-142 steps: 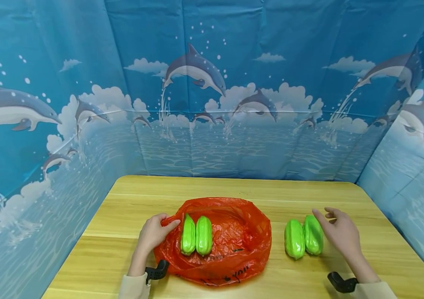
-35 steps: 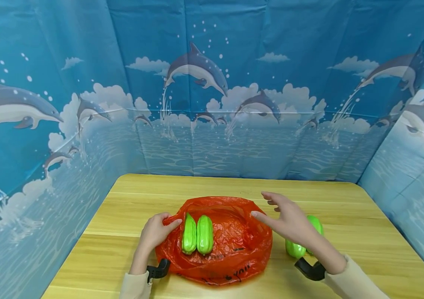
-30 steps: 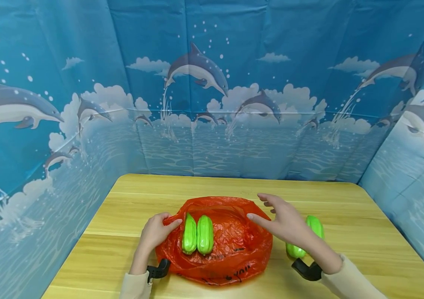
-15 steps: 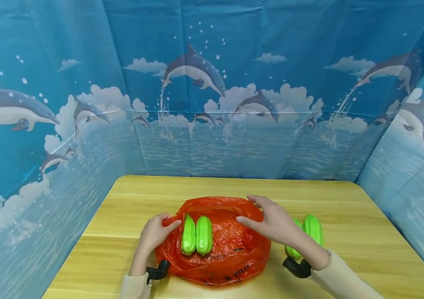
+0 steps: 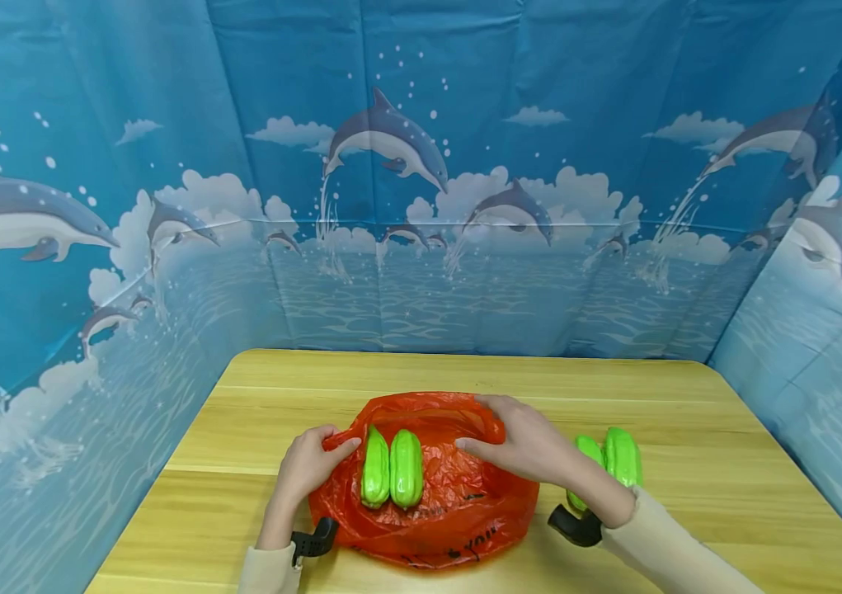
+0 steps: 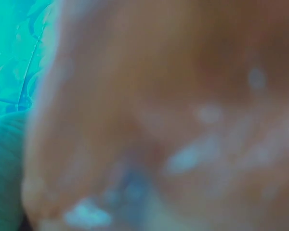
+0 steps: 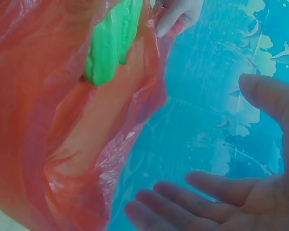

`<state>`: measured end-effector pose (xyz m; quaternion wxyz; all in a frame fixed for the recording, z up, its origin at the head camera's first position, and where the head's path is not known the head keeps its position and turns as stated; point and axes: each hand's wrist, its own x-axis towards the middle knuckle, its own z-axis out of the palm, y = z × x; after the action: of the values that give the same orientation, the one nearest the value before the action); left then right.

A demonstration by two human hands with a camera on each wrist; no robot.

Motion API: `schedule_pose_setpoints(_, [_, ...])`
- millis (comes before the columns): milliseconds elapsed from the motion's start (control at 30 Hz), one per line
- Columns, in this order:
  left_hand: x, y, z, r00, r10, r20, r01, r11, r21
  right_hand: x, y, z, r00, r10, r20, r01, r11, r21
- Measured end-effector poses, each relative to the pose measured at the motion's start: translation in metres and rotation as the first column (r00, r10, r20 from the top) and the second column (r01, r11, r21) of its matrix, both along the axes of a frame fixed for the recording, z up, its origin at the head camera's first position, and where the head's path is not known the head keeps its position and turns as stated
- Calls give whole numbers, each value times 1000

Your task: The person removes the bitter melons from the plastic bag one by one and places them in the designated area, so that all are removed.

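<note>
A red plastic bag (image 5: 458,503) lies on the wooden table (image 5: 688,412) with two green gourds (image 5: 391,469) side by side inside it. My left hand (image 5: 309,462) grips the bag's left rim, thumb on top. My right hand (image 5: 495,433) hovers at the bag's right rim with straight fingers, holding nothing. In the right wrist view its fingers (image 7: 207,197) are spread beside the red bag (image 7: 53,120), where the green gourds (image 7: 111,38) show. Two more green gourds (image 5: 617,455) lie on the table behind my right forearm. The left wrist view is an orange blur.
A blue dolphin backdrop (image 5: 421,247) walls the table on the far, left and right sides. Bare wood shows behind the bag and at the right end of the table. A black wrist mount (image 5: 572,526) sits on my right wrist.
My right hand has moved left, away from the two gourds on the table, and now sits over the bag's right rim. The left hand and the bag have stayed put.
</note>
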<state>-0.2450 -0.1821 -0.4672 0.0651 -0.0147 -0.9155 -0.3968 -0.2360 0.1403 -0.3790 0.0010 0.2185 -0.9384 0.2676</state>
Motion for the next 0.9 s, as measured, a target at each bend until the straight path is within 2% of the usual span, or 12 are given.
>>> schedule_pose_setpoints(200, [1,0,1,1000,2,8,-2,1000,11,-1,-5,0,1000,24,9,-24,1000,6])
schedule_pose_setpoints(433, [2,0,2,1000,0,5,0,1000,12,1,-8,1,997,26,67,-26,1000,-2])
schedule_pose_setpoints(900, [2,0,2,1000,-7,-2,7,1000,14,-5,-20,-2,993,70,98,-70,998,-8])
